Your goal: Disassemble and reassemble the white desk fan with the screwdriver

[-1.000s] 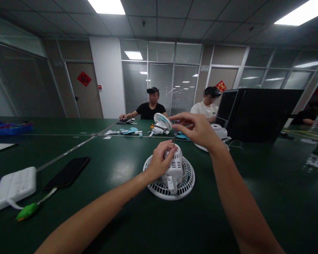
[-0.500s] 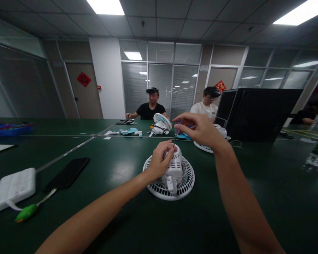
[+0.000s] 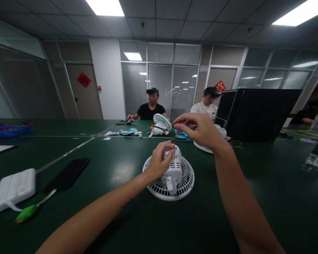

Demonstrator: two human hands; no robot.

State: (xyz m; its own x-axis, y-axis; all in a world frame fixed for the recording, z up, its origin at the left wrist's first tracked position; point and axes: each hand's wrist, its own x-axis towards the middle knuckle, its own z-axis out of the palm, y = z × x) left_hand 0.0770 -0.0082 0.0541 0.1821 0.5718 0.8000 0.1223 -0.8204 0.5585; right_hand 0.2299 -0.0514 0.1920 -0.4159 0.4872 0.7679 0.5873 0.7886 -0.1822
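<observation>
A white electric fan [image 3: 174, 173] lies face down on the green table, its round grille underneath and its motor housing pointing up. My left hand [image 3: 161, 158] is closed around the top of the housing, thumb and fingertips by the screwdriver's tip. In a pinch of thumb and fingers, my right hand [image 3: 198, 128] holds a small screwdriver [image 3: 177, 133] by its translucent purplish handle. The shaft points steeply down to the top of the housing. My left fingers partly hide where the tip meets it.
Beyond lie another fan [image 3: 161, 123], blue fan blades [image 3: 129, 131] and a partly hidden fan [image 3: 205, 147]. On the left are a phone [image 3: 67, 173], white power bank [image 3: 14, 188] and blue tray [image 3: 10, 129]. A black computer case [image 3: 259, 113] stands right. Two people sit opposite.
My right fingers have shifted slightly on the screwdriver handle, baring more of it. My left hand and the fan stay in place.
</observation>
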